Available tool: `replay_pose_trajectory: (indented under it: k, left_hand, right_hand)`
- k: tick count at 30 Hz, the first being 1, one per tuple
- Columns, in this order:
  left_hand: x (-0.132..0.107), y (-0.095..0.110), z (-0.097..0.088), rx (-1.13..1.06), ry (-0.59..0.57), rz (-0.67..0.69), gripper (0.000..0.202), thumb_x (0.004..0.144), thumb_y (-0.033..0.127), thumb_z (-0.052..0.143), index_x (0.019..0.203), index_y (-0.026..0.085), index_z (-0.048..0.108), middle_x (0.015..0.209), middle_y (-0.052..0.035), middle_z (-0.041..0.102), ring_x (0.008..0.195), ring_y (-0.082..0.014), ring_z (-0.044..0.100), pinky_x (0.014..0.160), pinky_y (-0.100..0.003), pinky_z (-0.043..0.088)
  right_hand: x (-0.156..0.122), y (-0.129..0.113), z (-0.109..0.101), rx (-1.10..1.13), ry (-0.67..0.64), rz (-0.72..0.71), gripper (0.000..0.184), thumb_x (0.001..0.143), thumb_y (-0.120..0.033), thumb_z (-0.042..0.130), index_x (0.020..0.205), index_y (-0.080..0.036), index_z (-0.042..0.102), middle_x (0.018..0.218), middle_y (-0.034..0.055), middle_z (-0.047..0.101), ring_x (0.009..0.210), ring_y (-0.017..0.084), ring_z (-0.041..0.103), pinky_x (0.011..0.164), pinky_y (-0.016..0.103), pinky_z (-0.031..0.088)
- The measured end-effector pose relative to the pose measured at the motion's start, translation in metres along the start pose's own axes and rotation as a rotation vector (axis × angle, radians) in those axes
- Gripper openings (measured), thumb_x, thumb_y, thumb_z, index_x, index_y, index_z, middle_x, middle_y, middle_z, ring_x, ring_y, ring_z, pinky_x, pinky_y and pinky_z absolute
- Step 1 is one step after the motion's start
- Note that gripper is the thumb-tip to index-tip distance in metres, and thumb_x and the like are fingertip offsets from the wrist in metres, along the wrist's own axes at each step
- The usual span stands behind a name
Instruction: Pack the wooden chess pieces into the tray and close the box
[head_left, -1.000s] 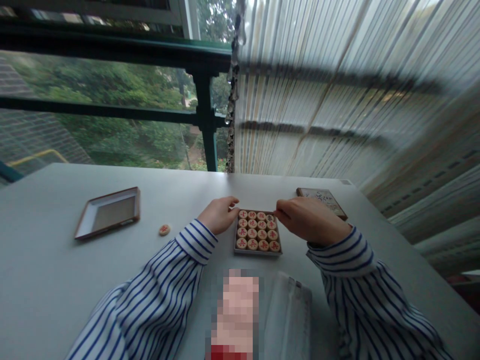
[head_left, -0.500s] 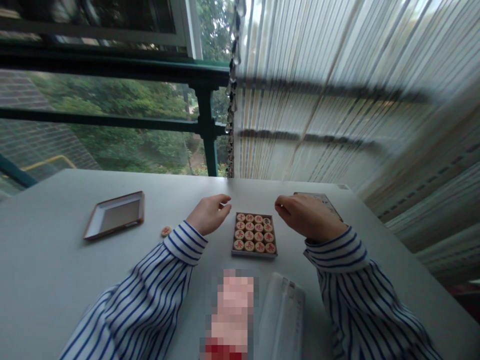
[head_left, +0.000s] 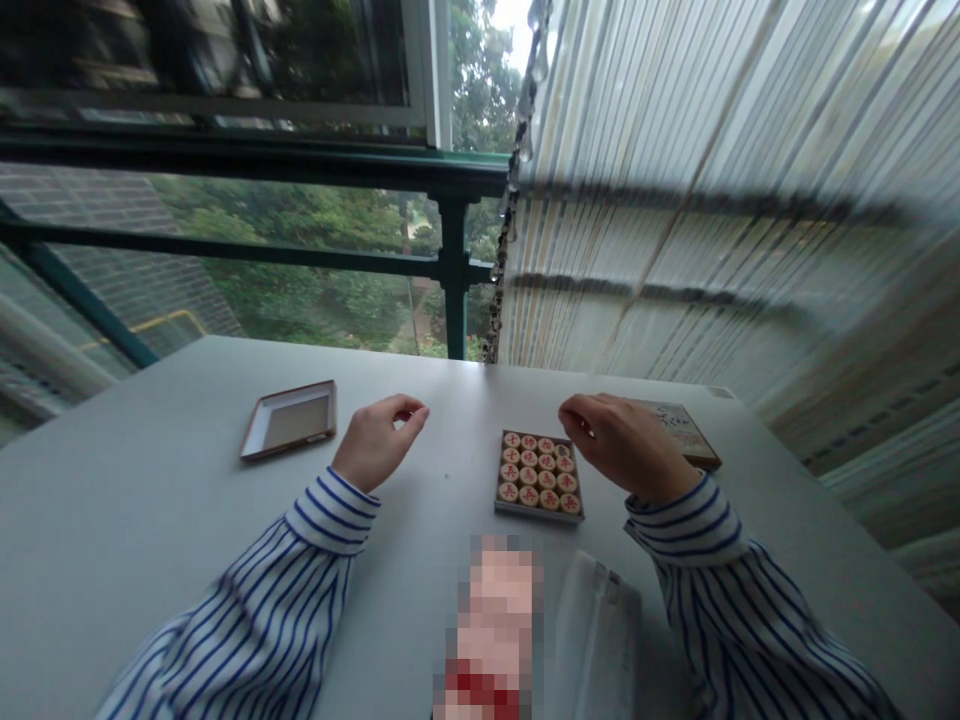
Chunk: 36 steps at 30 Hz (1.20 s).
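A shallow box [head_left: 538, 512] lies on the white table, filled with round wooden Chinese chess pieces [head_left: 529, 459]. Most carry red characters; a dark-marked piece [head_left: 562, 451] is in the far right corner. My left hand [head_left: 377, 440] hovers left of the box, thumb and fingertips drawn together in a loose curl, nothing visible between them. My right hand [head_left: 626, 445] is closed over the box's far right side, fingers bent inward; whether anything is in the fingertips is hidden. The loose piece seen earlier at the left is out of sight, apparently behind my left hand.
An open, shallow box lid [head_left: 289, 420] lies at the left. Beyond my right hand is a flat printed box [head_left: 686, 432]. Clear plastic packaging [head_left: 598, 640] and a pixelated pinkish item [head_left: 495, 610] are at the near edge. Window and string curtain [head_left: 622, 330] stand behind the table [head_left: 442, 560].
The view has turned left, so the table things appear further right. My left hand has moved left from the box, its fingers closing together. My right hand has come nearer the box's far right corner.
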<state>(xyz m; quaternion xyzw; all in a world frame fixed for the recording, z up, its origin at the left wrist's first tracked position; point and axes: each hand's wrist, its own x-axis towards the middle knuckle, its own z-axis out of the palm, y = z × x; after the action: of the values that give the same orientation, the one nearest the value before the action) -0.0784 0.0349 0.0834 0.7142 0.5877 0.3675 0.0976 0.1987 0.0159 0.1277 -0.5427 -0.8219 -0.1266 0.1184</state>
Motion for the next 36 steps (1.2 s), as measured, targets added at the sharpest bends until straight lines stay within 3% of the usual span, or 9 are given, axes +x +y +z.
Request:
replay_pose_trajectory:
  k: [7, 15, 27, 31, 36]
  left_hand:
    - [-0.013, -0.031, -0.008, -0.041, 0.117, -0.113, 0.027, 0.074, 0.039, 0.050, 0.077, 0.017, 0.064, 0.074, -0.0021, 0.067, 0.069, -0.0151, 0.062, 0.068, -0.024, 0.048]
    - [-0.023, -0.064, -0.002, 0.023, 0.101, -0.129, 0.025, 0.074, 0.037, 0.051, 0.082, 0.017, 0.063, 0.078, -0.0027, 0.067, 0.073, -0.0163, 0.062, 0.070, -0.026, 0.047]
    - [-0.029, -0.081, -0.001, 0.170, -0.009, -0.073, 0.032, 0.073, 0.034, 0.050, 0.095, 0.013, 0.061, 0.089, -0.0072, 0.066, 0.082, -0.0190, 0.060, 0.078, -0.029, 0.046]
    - [-0.030, -0.083, 0.000, 0.260, -0.055, -0.066, 0.039, 0.074, 0.034, 0.047, 0.103, 0.010, 0.059, 0.102, -0.0113, 0.063, 0.095, -0.0228, 0.057, 0.086, -0.034, 0.042]
    - [-0.032, -0.087, 0.003, 0.290, -0.076, -0.026, 0.041, 0.073, 0.035, 0.047, 0.102, 0.009, 0.059, 0.102, -0.0131, 0.063, 0.095, -0.0241, 0.057, 0.088, -0.036, 0.041]
  right_hand:
    - [0.001, -0.017, 0.007, 0.201, 0.096, -0.039, 0.021, 0.085, -0.027, 0.040, 0.083, -0.018, 0.059, 0.075, 0.0033, 0.062, 0.070, 0.014, 0.055, 0.064, 0.024, 0.037]
    - [0.013, -0.046, 0.016, 0.261, 0.005, -0.124, 0.020, 0.085, -0.024, 0.041, 0.082, -0.017, 0.060, 0.075, 0.0042, 0.061, 0.070, 0.013, 0.054, 0.063, 0.023, 0.037]
    - [0.061, -0.101, 0.030, 0.301, -0.092, -0.254, 0.023, 0.085, -0.025, 0.040, 0.089, -0.019, 0.061, 0.081, 0.0039, 0.063, 0.071, 0.012, 0.054, 0.062, 0.022, 0.034]
    - [0.067, -0.117, 0.041, 0.292, -0.143, -0.240, 0.024, 0.085, -0.026, 0.039, 0.091, -0.019, 0.062, 0.083, 0.0047, 0.063, 0.074, 0.013, 0.055, 0.062, 0.022, 0.034]
    - [0.066, -0.130, 0.056, 0.295, -0.206, -0.238, 0.027, 0.086, -0.027, 0.037, 0.097, -0.020, 0.060, 0.089, 0.0055, 0.063, 0.078, 0.013, 0.056, 0.064, 0.022, 0.036]
